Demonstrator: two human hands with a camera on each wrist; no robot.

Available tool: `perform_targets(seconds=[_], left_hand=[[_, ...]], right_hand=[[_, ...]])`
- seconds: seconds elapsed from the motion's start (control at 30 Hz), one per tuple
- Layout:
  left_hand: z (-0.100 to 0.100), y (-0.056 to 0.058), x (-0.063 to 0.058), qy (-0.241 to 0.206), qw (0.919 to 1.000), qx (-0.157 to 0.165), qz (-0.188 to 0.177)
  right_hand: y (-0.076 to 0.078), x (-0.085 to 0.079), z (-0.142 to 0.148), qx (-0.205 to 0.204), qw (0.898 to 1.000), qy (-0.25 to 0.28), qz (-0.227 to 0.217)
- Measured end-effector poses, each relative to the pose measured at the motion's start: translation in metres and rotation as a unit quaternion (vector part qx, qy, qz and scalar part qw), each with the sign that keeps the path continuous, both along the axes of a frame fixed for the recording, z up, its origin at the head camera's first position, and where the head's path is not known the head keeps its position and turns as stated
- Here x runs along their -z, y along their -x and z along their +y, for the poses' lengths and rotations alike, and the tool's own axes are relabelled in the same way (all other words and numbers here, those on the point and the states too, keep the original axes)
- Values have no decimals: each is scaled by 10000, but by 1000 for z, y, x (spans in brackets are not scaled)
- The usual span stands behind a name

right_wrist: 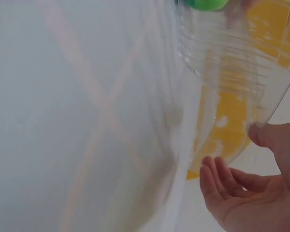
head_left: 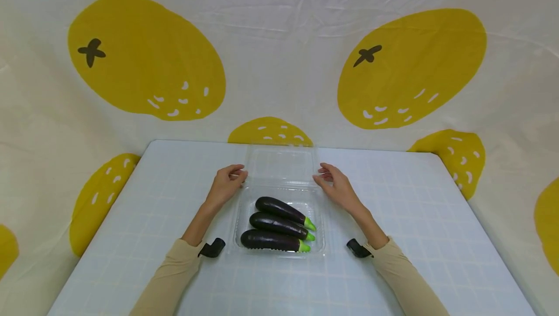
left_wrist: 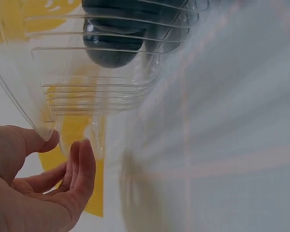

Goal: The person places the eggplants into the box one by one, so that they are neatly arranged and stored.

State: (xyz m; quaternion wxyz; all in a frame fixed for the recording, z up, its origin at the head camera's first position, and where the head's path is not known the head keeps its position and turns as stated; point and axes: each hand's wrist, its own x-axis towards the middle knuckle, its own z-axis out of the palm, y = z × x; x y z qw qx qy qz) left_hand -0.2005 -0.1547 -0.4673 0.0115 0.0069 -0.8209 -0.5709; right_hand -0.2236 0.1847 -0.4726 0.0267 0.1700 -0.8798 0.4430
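A clear plastic clamshell box lies unfolded in the head view, its lid [head_left: 281, 164] at the back and its base [head_left: 324, 238] nearer me. Three dark purple eggplants [head_left: 279, 224] with green stem ends lie side by side in the base. At the lid's left edge is my left hand [head_left: 226, 183], with thumb and fingers apart in the left wrist view. My right hand [head_left: 338, 187] is at the right edge, fingers loosely bent. Both thumb tips appear at the plastic edge; firm contact is hard to judge.
Under the box is a white table [head_left: 419, 199] with a pale grid pattern. A light curtain [head_left: 279, 63] printed with large yellow fruit hangs behind it. Black wrist devices [head_left: 212, 248] sit below both forearms, near the box's front corners.
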Motion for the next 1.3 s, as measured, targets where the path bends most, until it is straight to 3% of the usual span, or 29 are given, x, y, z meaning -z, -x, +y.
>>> perform_targets(seconds=[0.53,0.83,1.07,1.3], left_hand=[[-4,-1,-11,100,9992,185,350],[-4,-3,-17,213,9984,151,502],[-2,-5,-21,205,9969,66,759],[0,-9,-23,245,9966,-13,790]], right_hand=[[0,-12,6,-178,9988,227,389],[-2,-19,9,-252,9970,407,613],[-4,-25,10,-125,9968,450,650],[-9,-26,10,-48,9953,474,844]])
